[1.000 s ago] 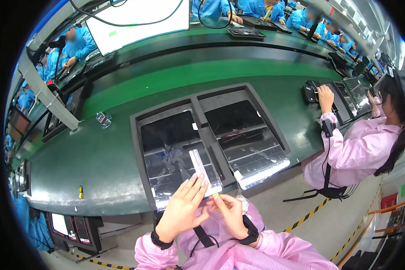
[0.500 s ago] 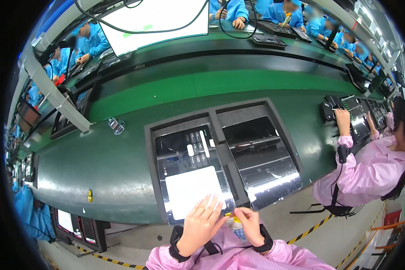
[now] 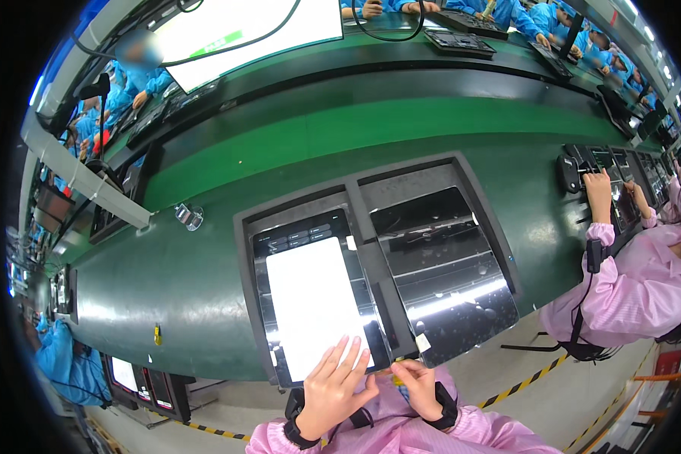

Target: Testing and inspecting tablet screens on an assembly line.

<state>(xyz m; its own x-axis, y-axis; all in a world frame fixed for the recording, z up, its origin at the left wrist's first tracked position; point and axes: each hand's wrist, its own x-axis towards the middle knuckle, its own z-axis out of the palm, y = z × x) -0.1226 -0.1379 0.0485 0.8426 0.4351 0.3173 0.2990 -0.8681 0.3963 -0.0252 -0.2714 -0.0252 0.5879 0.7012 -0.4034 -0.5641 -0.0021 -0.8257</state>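
Note:
My left hand lies with its fingers stretched out on the lower part of a lit tablet, touching the white area of the screen. That tablet sits in the left bay of a dark grey two-bay foam tray. My right hand is closed in a pinch at the tray's near edge, between the two bays; whatever its fingertips hold is too small to name. In the right bay rests a second tablet, its screen dark and glossy, with a small white tab near its lower left corner.
A small clear-and-grey item and a yellow piece lie on the green bench. A metal post rises at left. A co-worker in pink handles devices at right. Across the bench stands a bright screen.
The white area on the left tablet's screen has grown upward, covering most of the menu tiles. My left hand has slid slightly down the screen. The view has shifted a little.

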